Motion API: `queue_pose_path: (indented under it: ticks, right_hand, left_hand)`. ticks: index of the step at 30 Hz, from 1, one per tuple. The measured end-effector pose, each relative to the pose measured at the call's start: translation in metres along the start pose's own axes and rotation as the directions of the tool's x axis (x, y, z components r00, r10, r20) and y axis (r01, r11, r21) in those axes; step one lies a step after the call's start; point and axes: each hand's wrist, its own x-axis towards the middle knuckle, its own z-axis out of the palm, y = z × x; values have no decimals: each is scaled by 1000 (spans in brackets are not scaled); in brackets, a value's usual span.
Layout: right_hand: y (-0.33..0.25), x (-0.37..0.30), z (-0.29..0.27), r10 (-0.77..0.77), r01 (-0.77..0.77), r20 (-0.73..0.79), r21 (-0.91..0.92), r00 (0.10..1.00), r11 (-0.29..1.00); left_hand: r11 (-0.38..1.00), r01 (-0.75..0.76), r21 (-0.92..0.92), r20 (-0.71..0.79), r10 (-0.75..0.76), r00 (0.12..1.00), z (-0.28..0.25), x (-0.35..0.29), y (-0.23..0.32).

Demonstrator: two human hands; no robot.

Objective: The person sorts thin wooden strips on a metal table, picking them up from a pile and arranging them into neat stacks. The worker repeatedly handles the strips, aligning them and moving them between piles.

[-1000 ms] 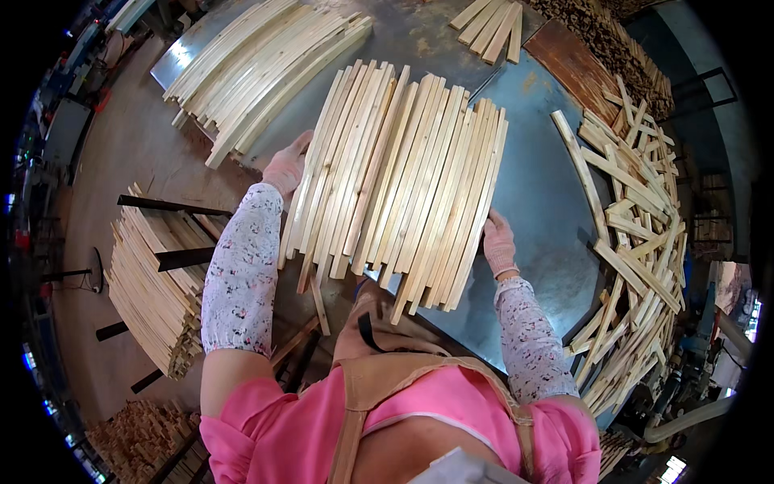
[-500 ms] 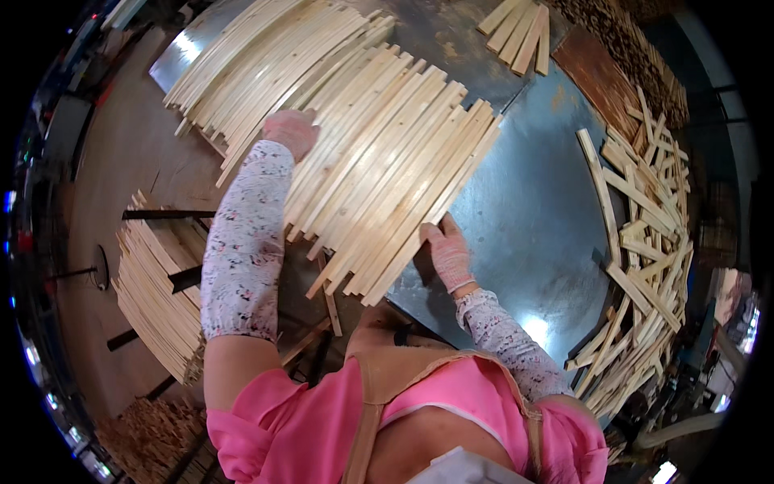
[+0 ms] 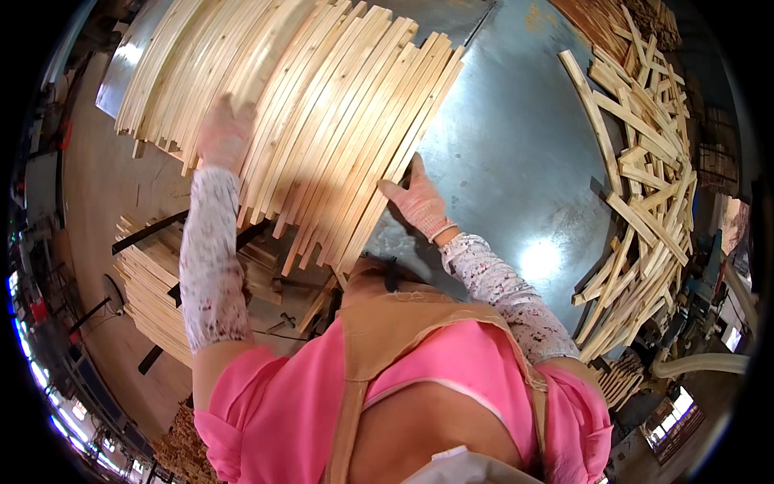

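A broad row of pale wooden strips (image 3: 339, 121) lies side by side on a metal-topped table (image 3: 508, 161). Their near ends are uneven and stick out past the table's edge. My left hand (image 3: 226, 135), in a pinkish glove and slightly blurred, rests on top of the strips toward the left of the row, fingers stretched out. On the other side, my right hand (image 3: 421, 200), gloved too, touches the outermost right strip with thumb and fingers apart. Neither hand is wrapped round a strip.
A tangled heap of short wooden strips (image 3: 645, 169) covers the table's right side. Below the left edge, more strips (image 3: 153, 282) are stacked by dark metal bars (image 3: 149, 232). A reddish-brown board (image 3: 582, 20) lies at the far right.
My left hand has moved left across the strips. My right hand stays against the right edge. The two groups of strips now look closer together, and the whole view has shifted.
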Motion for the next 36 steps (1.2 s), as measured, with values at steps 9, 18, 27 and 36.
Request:
queue_pose_path:
  ticks: [9, 18, 27, 36]
  right_hand:
    - [-17, 157, -138, -665, 315, -303, -699, 682, 642]
    - [-39, 197, -188, -637, 338, -208, -705, 742, 623]
    - [59, 62, -80, -416, 443, 155, -375, 896, 814]
    - [86, 7, -41, -556, 576, 287, 20, 780, 817]
  left_hand:
    - [874, -208, 439, -204, 322, 924, 100, -132, 38]
    - [925, -376, -49, -124, 368, 922, 142, -230, 91]
    - [400, 197, -895, 291, 190, 938, 119, -196, 84]
    - [360, 236, -903, 343, 272, 899, 111, -161, 132]
